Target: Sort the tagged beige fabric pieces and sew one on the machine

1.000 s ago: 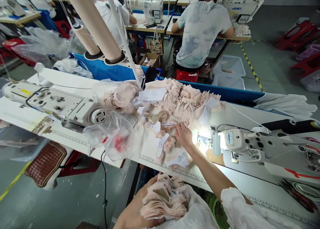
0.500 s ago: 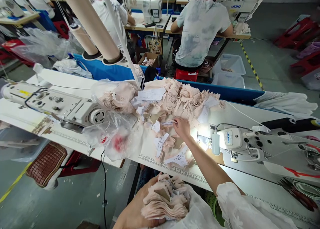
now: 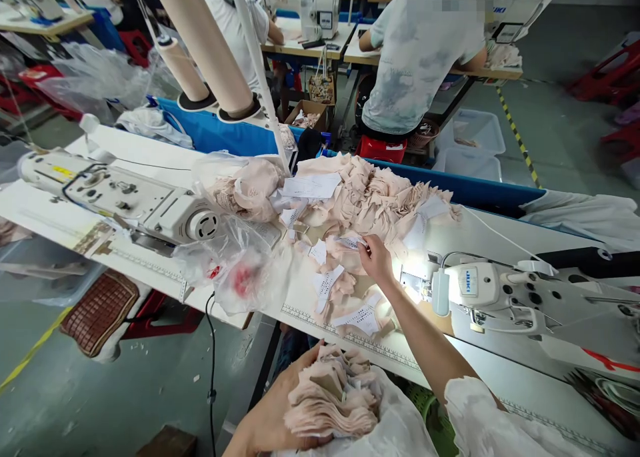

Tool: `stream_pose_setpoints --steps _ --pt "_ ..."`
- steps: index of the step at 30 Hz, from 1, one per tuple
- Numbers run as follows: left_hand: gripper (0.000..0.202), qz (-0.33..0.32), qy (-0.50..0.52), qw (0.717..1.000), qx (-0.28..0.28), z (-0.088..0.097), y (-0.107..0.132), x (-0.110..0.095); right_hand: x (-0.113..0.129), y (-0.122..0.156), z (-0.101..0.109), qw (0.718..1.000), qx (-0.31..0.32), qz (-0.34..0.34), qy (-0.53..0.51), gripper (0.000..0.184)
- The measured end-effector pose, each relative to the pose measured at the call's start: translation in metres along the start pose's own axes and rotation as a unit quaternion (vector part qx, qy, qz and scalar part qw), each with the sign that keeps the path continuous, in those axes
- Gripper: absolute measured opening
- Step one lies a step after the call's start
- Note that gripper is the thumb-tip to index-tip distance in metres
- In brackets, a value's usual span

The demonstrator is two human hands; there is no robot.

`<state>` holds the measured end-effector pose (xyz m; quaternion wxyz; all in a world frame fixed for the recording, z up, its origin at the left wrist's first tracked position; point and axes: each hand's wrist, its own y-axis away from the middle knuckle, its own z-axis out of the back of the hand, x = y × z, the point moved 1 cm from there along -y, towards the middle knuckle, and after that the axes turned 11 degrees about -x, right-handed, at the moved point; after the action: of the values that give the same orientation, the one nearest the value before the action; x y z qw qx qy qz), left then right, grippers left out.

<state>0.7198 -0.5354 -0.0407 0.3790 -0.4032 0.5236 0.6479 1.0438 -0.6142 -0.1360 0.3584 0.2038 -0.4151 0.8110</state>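
A thick stack of pale pink fabric pieces point(image 3: 333, 394) rests against my lap, and my left hand point(image 3: 280, 404) is wrapped round its left side and underside. Out over the table, my right hand point(image 3: 376, 260) pinches the edge of a white printed paper slip point(image 3: 351, 242) lying among pink cut pieces. Nearer the table edge lie another printed slip point(image 3: 327, 284) and a larger printed paper point(image 3: 361, 316), both on pink fabric. Behind my right hand spreads a big heap of ruffled pink fabric point(image 3: 385, 194), with a white sheet point(image 3: 311, 186) on top.
To the right stands a sewing machine point(image 3: 475, 287) with its lamp lit. A second machine point(image 3: 150, 200) is at the left, beside a clear plastic bag point(image 3: 240, 270). Tall thread cones point(image 3: 205, 44) rise behind. Co-workers sit at tables beyond the blue cloth trough point(image 3: 490, 194).
The view has shifted a little, so the scene sits further right. My right hand has lifted the slip's edge slightly; my left hand still holds the fabric stack.
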Motion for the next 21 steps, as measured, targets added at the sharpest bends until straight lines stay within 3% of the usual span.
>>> stream_pose_setpoints --steps 3,6,10,13,17,21 --pt "0.114 0.002 -0.005 1.000 0.007 -0.001 -0.005 -0.010 0.022 0.008 0.021 0.999 -0.016 0.025 -0.027 0.019" --pt "0.104 0.003 -0.009 1.000 0.016 -0.003 -0.009 -0.022 0.052 0.030 0.035 0.995 0.014 0.068 -0.073 0.021" --pt "0.090 -0.014 -0.038 0.999 0.029 -0.006 -0.012 -0.027 0.084 0.067 0.036 0.957 0.173 0.179 -0.150 0.029" --pt "0.092 -0.065 -0.082 0.994 0.036 -0.008 -0.011 -0.024 0.089 0.084 0.028 0.918 0.278 0.245 -0.139 0.035" --pt "0.087 -0.101 -0.141 0.984 0.034 -0.010 -0.006 -0.016 0.084 0.095 0.023 0.893 0.359 0.153 -0.225 0.028" --pt "0.102 -0.106 -0.152 0.982 0.028 -0.012 -0.002 -0.005 0.088 0.107 0.029 0.878 0.371 0.046 -0.299 0.010"
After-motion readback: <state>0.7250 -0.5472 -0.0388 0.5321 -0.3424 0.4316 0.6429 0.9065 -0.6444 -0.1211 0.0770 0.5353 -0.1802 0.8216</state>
